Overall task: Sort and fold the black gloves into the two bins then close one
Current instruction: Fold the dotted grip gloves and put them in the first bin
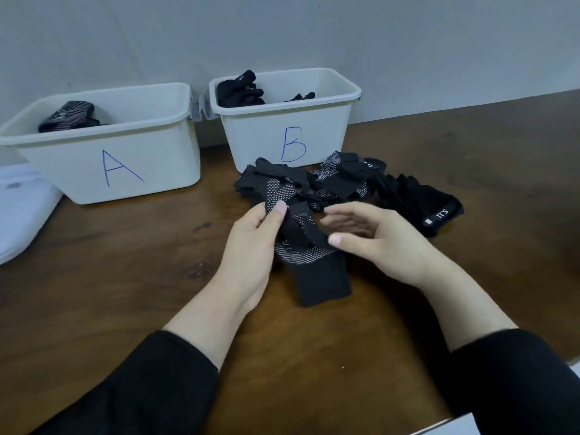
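We have the left hand (251, 243) pinching the finger end of a dotted glove (309, 262) between thumb and fingers, its cuff lying on the table (110, 293) toward us. The right hand (370, 237) hovers beside it, fingers loosely curved and, as far as we can make out, gripping nothing.

The unsorted pile (339, 183) sits just in front of bin B (314, 120), touching our glove, so lifting could drag a neighbour along. Dotted and plain gloves look much alike, all being black, so one could easily go into the wrong bin. A loose fold may spring open when dropped. Gloves already stand above bin B's rim at the back left, which could stop a lid seating.

Bin A (150, 152) carries a blue handwritten "A", with a dotted glove inside; the other bin carries a "B". A plain glove (420, 202) on the right shows a white cuff mark that seems to read "5.11" upside down, though the blur leaves us unsure.
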A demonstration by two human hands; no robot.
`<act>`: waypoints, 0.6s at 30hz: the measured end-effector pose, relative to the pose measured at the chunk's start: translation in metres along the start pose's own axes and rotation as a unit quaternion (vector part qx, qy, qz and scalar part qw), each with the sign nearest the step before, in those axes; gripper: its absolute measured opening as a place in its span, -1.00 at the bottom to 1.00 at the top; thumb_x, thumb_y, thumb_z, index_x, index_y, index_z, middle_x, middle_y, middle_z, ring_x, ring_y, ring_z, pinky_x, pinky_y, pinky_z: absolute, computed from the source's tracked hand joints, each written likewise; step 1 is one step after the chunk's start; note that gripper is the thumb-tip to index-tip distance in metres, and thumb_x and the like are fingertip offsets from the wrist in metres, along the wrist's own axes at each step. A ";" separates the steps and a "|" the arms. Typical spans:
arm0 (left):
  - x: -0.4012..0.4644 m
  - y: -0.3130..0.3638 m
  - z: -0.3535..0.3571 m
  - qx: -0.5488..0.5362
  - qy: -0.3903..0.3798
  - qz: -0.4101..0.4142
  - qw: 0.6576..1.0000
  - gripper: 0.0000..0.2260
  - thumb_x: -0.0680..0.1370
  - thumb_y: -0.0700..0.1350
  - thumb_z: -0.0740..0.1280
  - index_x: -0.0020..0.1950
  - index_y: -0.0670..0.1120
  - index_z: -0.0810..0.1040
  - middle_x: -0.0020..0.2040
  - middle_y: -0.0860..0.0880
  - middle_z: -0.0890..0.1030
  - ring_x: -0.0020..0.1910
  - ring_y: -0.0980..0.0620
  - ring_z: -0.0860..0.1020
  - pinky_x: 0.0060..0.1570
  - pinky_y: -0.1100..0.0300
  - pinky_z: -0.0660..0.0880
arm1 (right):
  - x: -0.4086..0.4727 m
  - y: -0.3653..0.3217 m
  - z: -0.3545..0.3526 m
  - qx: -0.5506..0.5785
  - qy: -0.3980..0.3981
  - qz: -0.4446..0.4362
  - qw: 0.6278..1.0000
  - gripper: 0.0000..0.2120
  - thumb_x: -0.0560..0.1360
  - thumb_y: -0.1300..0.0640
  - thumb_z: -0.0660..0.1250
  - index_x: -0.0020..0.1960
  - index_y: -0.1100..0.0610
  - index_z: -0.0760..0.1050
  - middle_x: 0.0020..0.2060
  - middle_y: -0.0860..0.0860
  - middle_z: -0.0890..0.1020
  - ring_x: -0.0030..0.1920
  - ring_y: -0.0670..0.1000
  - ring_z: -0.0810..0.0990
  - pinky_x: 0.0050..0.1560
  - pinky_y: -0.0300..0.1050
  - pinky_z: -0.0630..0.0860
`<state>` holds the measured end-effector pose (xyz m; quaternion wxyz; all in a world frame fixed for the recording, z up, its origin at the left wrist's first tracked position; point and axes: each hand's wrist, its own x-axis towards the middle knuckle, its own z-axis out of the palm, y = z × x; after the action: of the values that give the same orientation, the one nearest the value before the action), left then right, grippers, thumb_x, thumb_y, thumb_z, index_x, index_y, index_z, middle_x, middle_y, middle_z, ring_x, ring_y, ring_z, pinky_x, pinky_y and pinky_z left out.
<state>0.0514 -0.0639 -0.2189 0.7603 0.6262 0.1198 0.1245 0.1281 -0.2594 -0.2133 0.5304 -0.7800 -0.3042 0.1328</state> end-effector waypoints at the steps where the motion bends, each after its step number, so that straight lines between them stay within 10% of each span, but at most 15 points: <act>1: -0.001 0.004 -0.003 -0.032 0.010 -0.021 0.999 -0.76 0.69 -0.02 0.26 0.11 -0.14 0.65 0.12 -0.22 0.69 0.21 -0.25 0.62 0.33 -0.24 0.48 | 0.001 0.000 0.004 0.001 -0.021 0.005 1.000 -0.57 0.42 -0.02 0.50 0.27 -0.03 0.58 0.11 -0.11 0.71 0.16 -0.11 0.66 0.35 0.03 0.51; 7: -0.011 0.029 -0.032 -0.083 0.115 -0.071 0.987 -0.81 0.69 -0.18 0.22 0.11 -0.19 0.62 0.01 -0.24 0.71 0.00 -0.21 0.70 0.08 -0.12 0.64 | 0.004 -0.032 0.042 -0.008 -0.079 0.019 0.997 -0.52 0.43 -0.01 0.56 0.31 -0.13 0.51 0.07 -0.15 0.71 0.11 -0.14 0.66 0.34 0.00 0.50; 12: -0.019 0.053 -0.084 -0.112 0.204 -0.058 0.971 -0.79 0.66 -0.17 0.25 0.14 -0.28 0.59 0.07 -0.29 0.69 0.06 -0.25 0.67 0.15 -0.21 0.59 | 0.011 -0.071 0.112 -0.011 -0.066 0.003 0.998 -0.92 0.55 0.05 0.45 0.04 -0.04 0.61 -0.15 -0.13 0.73 -0.12 -0.14 0.69 0.02 -0.20 0.57; 18: -0.026 0.093 -0.183 -0.034 0.227 -0.035 0.973 -0.64 0.72 0.10 0.12 0.24 -0.11 0.56 0.06 -0.08 0.72 0.02 -0.07 0.71 0.03 -0.01 0.65 | 0.055 -0.098 0.166 0.232 -0.033 0.149 0.961 -0.76 0.65 0.13 0.30 -0.05 0.26 0.63 -0.29 0.07 0.56 -0.37 -0.01 0.50 -0.25 -0.12 0.59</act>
<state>-0.0386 0.1137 -0.1608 0.7378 0.5510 0.3065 0.2410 0.0501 -0.0764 -0.1845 0.6606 -0.6673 -0.1631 0.3029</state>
